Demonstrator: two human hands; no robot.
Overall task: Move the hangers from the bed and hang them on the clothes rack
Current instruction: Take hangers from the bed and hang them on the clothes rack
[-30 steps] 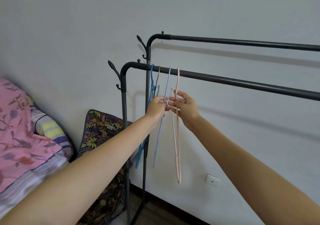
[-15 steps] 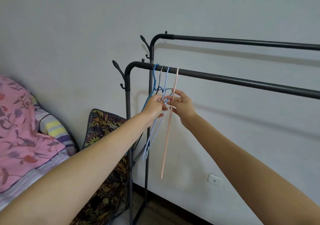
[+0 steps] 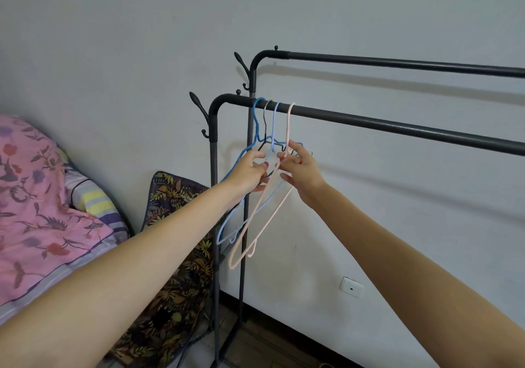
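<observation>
Starting at the far left, the bed (image 3: 42, 211) is seen with a pink floral cover and a striped pillow (image 3: 93, 200) tucked against the wall. Just to its right, a dark leaf-patterned bag (image 3: 170, 254) is propped upright beside the rack's post. Next, the clothes rack (image 3: 397, 125) is found, with two dark rails, one nearer and lower, one farther and higher, and hook pegs at its left end. Four hangers are hooked on the near rail close to its left end: a blue hanger (image 3: 257, 118), a grey wire hanger (image 3: 265, 120), a light blue hanger (image 3: 274, 123) and, rightmost, a peach hanger (image 3: 288, 123). All four are swung out of plumb, their lower parts pulled toward the left. The left hand (image 3: 248, 170) is curled around the shoulders of the blue and light blue hangers, gripping them. Just to its right, the right hand (image 3: 301, 169) is held against the peach hanger, thumb and forefinger pinching its wire, the other fingers loosely spread. The two hands are nearly touching. Low on the wall at the right, a white socket (image 3: 352, 287) is seen.
</observation>
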